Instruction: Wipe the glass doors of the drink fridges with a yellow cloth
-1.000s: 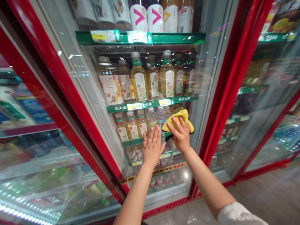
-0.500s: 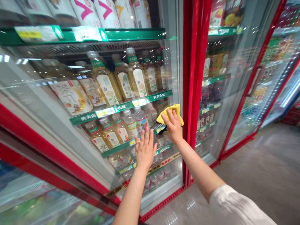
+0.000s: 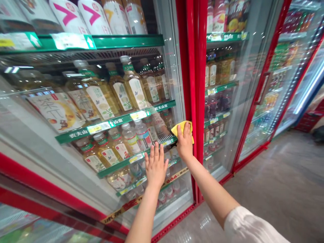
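Note:
My right hand [image 3: 184, 143] presses a yellow cloth [image 3: 174, 129] against the right side of a glass cooler door [image 3: 172, 76], beside the red door frame [image 3: 196, 87]. Its fingers lie over the cloth, and a dark edge or strap shows below it. My left hand [image 3: 155, 166] is spread with fingers apart, palm toward the same glass, lower and to the left. It holds nothing; whether the palm touches the glass I cannot tell. Behind the glass, bottled drinks [image 3: 136, 87] stand on shelves with green label strips [image 3: 115, 123].
More cooler doors with red frames continue to the right, one with a red handle [image 3: 262, 88]. A grey shiny floor [image 3: 268, 175] lies at the lower right. Another red-framed glass panel [image 3: 50, 226] is at the lower left.
The view has turned a little to the right. My right hand has moved the cloth slightly right and down over the glass, against the red frame. My left hand stays spread by the glass.

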Demonstrator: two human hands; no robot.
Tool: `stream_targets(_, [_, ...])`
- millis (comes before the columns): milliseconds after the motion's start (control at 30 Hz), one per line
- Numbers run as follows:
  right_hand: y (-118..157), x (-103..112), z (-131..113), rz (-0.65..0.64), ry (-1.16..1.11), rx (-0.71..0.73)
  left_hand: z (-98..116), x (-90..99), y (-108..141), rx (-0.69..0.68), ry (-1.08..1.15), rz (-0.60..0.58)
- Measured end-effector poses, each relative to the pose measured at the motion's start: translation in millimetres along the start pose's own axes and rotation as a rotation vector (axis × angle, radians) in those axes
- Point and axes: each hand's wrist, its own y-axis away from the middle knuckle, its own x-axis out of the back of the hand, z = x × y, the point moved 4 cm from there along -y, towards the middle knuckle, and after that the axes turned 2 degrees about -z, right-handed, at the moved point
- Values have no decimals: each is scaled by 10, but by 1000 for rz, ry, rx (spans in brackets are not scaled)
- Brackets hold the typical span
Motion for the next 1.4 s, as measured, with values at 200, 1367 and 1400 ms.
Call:
stream_targets(200, [644, -152, 203, -23, -17, 64, 32, -26, 70, -6, -24, -12])
stream_targets(1367, [712, -262, -370, 66, -131, 272, -595, 28, 938, 216, -148, -174])
stream_targets(1400, [797, -284, -438, 20, -121, 304, -629, 34, 963, 213, -144, -177])
